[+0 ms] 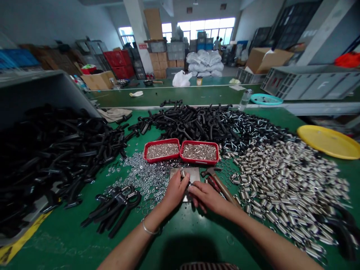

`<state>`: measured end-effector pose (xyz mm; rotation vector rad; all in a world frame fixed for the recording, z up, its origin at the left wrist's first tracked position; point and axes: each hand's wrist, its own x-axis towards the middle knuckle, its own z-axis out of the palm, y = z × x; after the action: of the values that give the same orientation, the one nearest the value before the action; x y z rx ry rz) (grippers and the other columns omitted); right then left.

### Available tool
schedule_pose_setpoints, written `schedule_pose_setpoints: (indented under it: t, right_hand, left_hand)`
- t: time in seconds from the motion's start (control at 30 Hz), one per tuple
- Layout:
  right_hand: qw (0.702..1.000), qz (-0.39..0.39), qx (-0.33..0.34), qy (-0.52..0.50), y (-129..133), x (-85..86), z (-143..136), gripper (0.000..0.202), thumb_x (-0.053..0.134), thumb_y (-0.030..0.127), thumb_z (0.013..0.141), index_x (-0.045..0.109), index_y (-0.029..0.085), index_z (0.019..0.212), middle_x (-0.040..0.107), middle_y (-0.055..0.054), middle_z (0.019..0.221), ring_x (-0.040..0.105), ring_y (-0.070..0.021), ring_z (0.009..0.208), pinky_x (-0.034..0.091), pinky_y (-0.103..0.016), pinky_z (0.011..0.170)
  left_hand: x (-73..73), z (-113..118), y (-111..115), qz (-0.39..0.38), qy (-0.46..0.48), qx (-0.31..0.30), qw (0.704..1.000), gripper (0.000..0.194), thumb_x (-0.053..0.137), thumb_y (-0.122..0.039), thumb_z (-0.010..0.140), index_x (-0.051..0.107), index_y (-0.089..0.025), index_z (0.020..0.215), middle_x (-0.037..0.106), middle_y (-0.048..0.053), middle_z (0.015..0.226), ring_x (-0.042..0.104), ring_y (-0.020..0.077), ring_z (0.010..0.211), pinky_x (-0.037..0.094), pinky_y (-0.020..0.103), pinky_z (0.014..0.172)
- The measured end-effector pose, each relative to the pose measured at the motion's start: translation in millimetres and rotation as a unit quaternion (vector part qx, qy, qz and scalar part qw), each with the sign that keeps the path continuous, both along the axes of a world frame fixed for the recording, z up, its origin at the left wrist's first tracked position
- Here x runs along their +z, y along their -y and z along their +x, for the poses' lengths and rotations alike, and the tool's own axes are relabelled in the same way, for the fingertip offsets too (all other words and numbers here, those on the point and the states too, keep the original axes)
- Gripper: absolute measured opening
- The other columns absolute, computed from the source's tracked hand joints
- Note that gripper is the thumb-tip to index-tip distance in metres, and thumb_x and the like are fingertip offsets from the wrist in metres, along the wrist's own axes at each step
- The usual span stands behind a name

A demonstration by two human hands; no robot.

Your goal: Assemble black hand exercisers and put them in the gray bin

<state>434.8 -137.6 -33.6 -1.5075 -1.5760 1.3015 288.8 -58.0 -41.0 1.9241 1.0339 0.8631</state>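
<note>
My left hand [176,190] is closed, and a shiny metal spring [182,172] stands out above its fingers. My right hand [204,195] is closed close beside it, pinching at a small dark piece that the fingers mostly hide. Whether this piece joins the spring cannot be made out. Both hands are over a flat metal plate [194,171] on the green table [197,236]. Just right of the plate lies a hammer [223,185] with a wooden handle, next to red-handled pliers [213,183].
Beyond the plate stand a red tray [178,153] of small pins and another red tray [200,162]. Loose nuts [146,176] spread leftward. Springs [284,183] heap up at right. Black handles [191,122] pile behind; several with springs [115,202] lie front left. A yellow lid [329,141] is far right.
</note>
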Motion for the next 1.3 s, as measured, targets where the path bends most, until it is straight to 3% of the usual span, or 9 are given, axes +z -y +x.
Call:
schedule_pose_setpoints:
  t: [0.2, 0.33, 0.43, 0.57, 0.7, 0.87, 1.0, 1.13, 1.3]
  right_hand:
    - [0.976, 0.143, -0.068, 0.147, 13, 12.5, 17, 0.034, 0.057, 0.036, 0.096, 0.056, 0.019, 0.125, 0.068, -0.011, 0.112, 0.063, -0.0242, 0.104, 0.047, -0.038, 0.092]
    - [0.963, 0.159, -0.06, 0.21, 23, 0.2, 45, 0.022, 0.053, 0.032, 0.098, 0.063, 0.019, 0.113, 0.066, -0.011, 0.114, 0.059, -0.0259, 0.111, 0.045, -0.041, 0.098]
    - [0.953, 0.174, -0.071, 0.236, 34, -10.0, 67, 0.022, 0.046, 0.03, 0.101, 0.064, 0.021, 0.11, 0.065, -0.011, 0.111, 0.059, -0.025, 0.108, 0.046, -0.041, 0.097]
    - [0.915, 0.169, -0.104, 0.35, 45, -20.7, 86, 0.027, 0.044, 0.035, 0.101, 0.064, 0.022, 0.11, 0.064, -0.011, 0.101, 0.06, -0.0269, 0.098, 0.047, -0.042, 0.09]
    - [0.899, 0.137, -0.098, 0.404, 44, -37.7, 95, 0.03, 0.051, 0.035, 0.097, 0.062, 0.019, 0.119, 0.064, -0.013, 0.099, 0.06, -0.0294, 0.098, 0.047, -0.04, 0.087]
    - [0.937, 0.074, -0.1, 0.326, 36, -44.6, 104, 0.037, 0.057, 0.041, 0.092, 0.06, 0.016, 0.119, 0.068, -0.014, 0.107, 0.063, -0.0296, 0.101, 0.045, -0.038, 0.087]
    - [0.953, -0.036, -0.12, 0.277, 20, -35.6, 113, 0.039, 0.058, 0.051, 0.087, 0.064, 0.017, 0.104, 0.071, -0.011, 0.093, 0.065, -0.0265, 0.082, 0.043, -0.033, 0.066]
    - [0.965, -0.074, -0.103, 0.231, 8, -25.3, 128, 0.034, 0.057, 0.052, 0.084, 0.064, 0.018, 0.085, 0.068, -0.007, 0.077, 0.062, -0.0228, 0.07, 0.039, -0.031, 0.059]
    - [0.981, -0.031, -0.155, 0.108, 29, -5.6, 129, 0.033, 0.061, 0.053, 0.084, 0.059, 0.021, 0.094, 0.064, -0.003, 0.08, 0.061, -0.0188, 0.067, 0.045, -0.029, 0.058]
  left_hand:
    - [-12.8, 0, -23, 0.059, -0.2, -0.109, 0.972, 0.021, 0.043, -0.032, 0.097, 0.053, -0.019, 0.086, 0.058, 0.005, 0.09, 0.056, 0.021, 0.086, 0.043, 0.034, 0.081]
    - [-9.2, 7, -41, 0.162, -0.322, -0.206, 0.91, 0.022, 0.054, -0.038, 0.094, 0.059, -0.017, 0.09, 0.06, 0.009, 0.099, 0.055, 0.0255, 0.097, 0.042, 0.04, 0.09]
    - [9.1, 21, -61, 0.215, -0.308, -0.188, 0.908, 0.026, 0.057, -0.043, 0.093, 0.062, -0.018, 0.099, 0.061, 0.008, 0.104, 0.055, 0.0256, 0.101, 0.042, 0.041, 0.092]
    - [32.8, 55, -104, 0.276, -0.353, -0.121, 0.886, 0.016, 0.052, -0.023, 0.095, 0.066, -0.018, 0.097, 0.065, 0.011, 0.104, 0.056, 0.0258, 0.104, 0.041, 0.042, 0.093]
    - [31.6, 82, -136, 0.269, -0.454, -0.132, 0.839, 0.016, 0.057, -0.005, 0.083, 0.07, -0.013, 0.084, 0.07, 0.016, 0.096, 0.061, 0.0302, 0.101, 0.04, 0.049, 0.095]
    - [17.1, 86, -138, 0.269, -0.436, -0.115, 0.851, 0.019, 0.052, -0.003, 0.086, 0.069, -0.011, 0.085, 0.07, 0.017, 0.096, 0.062, 0.0306, 0.102, 0.038, 0.052, 0.099]
    - [16.9, 75, -129, 0.265, -0.356, -0.084, 0.892, 0.022, 0.045, -0.012, 0.096, 0.065, -0.014, 0.105, 0.067, 0.013, 0.107, 0.061, 0.0246, 0.102, 0.046, 0.041, 0.093]
    - [19.6, 46, -107, 0.209, -0.173, -0.116, 0.956, 0.017, 0.051, -0.016, 0.096, 0.066, -0.018, 0.103, 0.064, 0.006, 0.104, 0.06, 0.0194, 0.101, 0.048, 0.035, 0.092]
    - [20.6, -7, -75, 0.103, -0.135, -0.102, 0.98, 0.009, 0.06, -0.024, 0.093, 0.066, -0.02, 0.097, 0.066, 0.004, 0.096, 0.061, 0.018, 0.09, 0.049, 0.033, 0.083]
